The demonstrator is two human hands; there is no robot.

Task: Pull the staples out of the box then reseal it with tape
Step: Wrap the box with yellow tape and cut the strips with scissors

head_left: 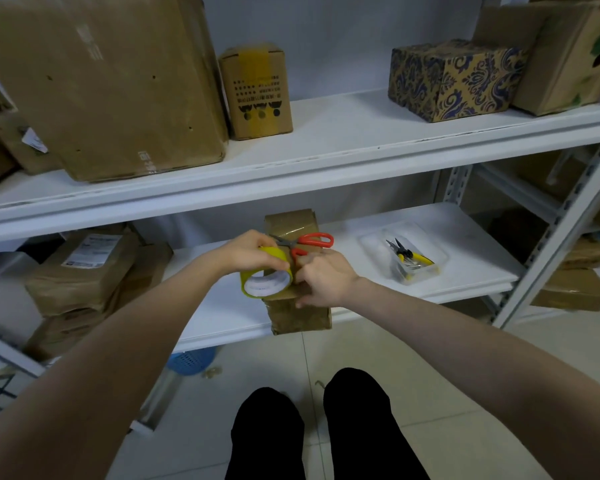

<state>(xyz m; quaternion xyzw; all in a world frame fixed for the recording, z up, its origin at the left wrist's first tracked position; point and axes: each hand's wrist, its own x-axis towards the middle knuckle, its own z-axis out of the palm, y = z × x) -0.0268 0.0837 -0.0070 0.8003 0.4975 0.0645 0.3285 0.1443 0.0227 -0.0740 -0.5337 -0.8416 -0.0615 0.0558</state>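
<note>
A small brown cardboard box (300, 317) stands at the front edge of the lower white shelf (465, 237), with shiny tape across its top. My left hand (248, 249) grips a roll of yellowish packing tape (265, 277) over the box's near left corner. My right hand (326, 277) rests on the box's near top edge, fingers curled, pinching at the tape end beside the roll. Red-handled scissors (307, 242) lie on the box top just behind both hands.
A clear plastic tray (407, 252) with yellow-handled pliers (409, 254) sits to the right on the same shelf. Wrapped parcels (84, 268) crowd the shelf's left. Cardboard boxes (257, 88) fill the upper shelf. A blue basket (191, 362) and my legs are below.
</note>
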